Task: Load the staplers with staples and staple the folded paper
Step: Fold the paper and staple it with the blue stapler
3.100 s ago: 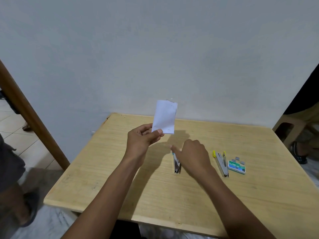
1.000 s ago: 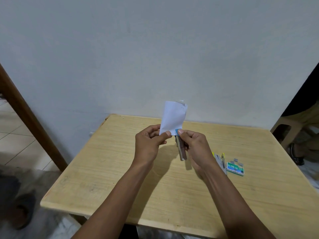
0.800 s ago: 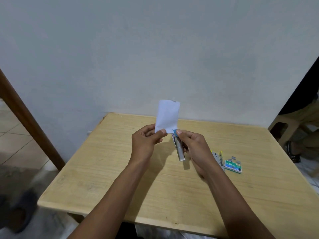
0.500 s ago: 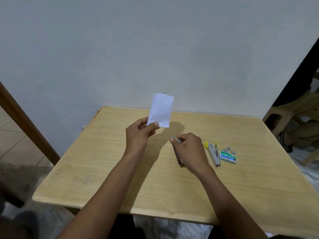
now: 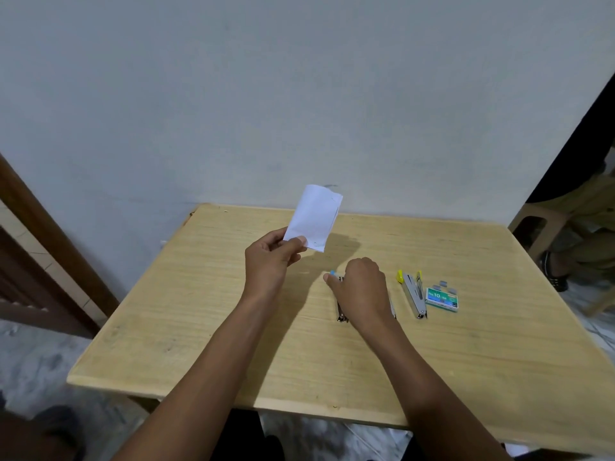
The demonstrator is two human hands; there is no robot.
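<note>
My left hand holds a white folded paper upright above the wooden table, pinching its lower corner between thumb and fingers. My right hand is down on the table, fingers curled over a silver stapler with a blue tip. The stapler lies flat and only its near end and blue tip show. A second stapler with yellow trim lies just right of my right hand. Beside it sits a green box of staples with loose staple strips behind it.
The table stands against a grey wall. A wooden door frame leans at the left. Another person sits on a plastic stool past the table's right edge. A foot shows at the lower left.
My right hand took the blue-tipped stapler away from the paper's lower edge and brought it down onto the table. My left hand kept the paper raised, shifting slightly left.
</note>
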